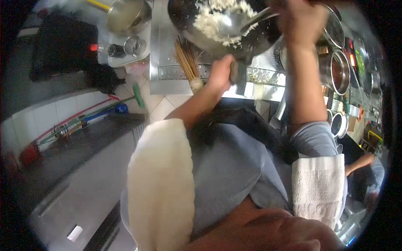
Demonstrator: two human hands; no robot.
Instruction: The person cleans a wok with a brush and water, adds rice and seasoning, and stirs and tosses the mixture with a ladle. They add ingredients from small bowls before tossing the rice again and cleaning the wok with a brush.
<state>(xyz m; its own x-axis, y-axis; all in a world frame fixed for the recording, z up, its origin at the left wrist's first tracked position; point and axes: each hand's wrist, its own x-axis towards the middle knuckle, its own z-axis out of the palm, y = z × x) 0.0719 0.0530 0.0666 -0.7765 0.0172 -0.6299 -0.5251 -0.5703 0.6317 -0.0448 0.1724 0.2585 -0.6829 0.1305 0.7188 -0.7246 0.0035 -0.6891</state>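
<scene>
Landmark: wok (253,50), dark, at the far end of the view, above the steel worktop (167,85). Whether it rested on a burner or was raised could not be told.

Contents: loose white rice (211,27), spread over the wok's inner floor, with stray grains up the near wall.

Left hand (221,74): at the near side of the wok, fingers closed around its short handle (235,72).

Right hand (302,23): above the wok's right side, motion-blurred, closed on the shaft of a metal ladle (231,26). The ladle's bowl lay among the rice; exact finger placement could not be told.

Left of the wok: a white tray (119,62) carried a small metal cup (135,45) and a metal pot (127,19). A red-capped bottle (94,47) lay near them; any lettering on it was too small and blurred to read.

Nearer than the wok, to the left: a bundle of thin sticks (187,58) leaned over the perforated strip of the worktop, beside the left forearm.

Right of the wok: round metal containers (340,72) stood in a row, past the right forearm. Further to the right and nearer, a co-worker's forearm (362,162) showed.

White cloths (318,182) covered parts of both the wearer's sleeves, nearer than the wok.
</scene>
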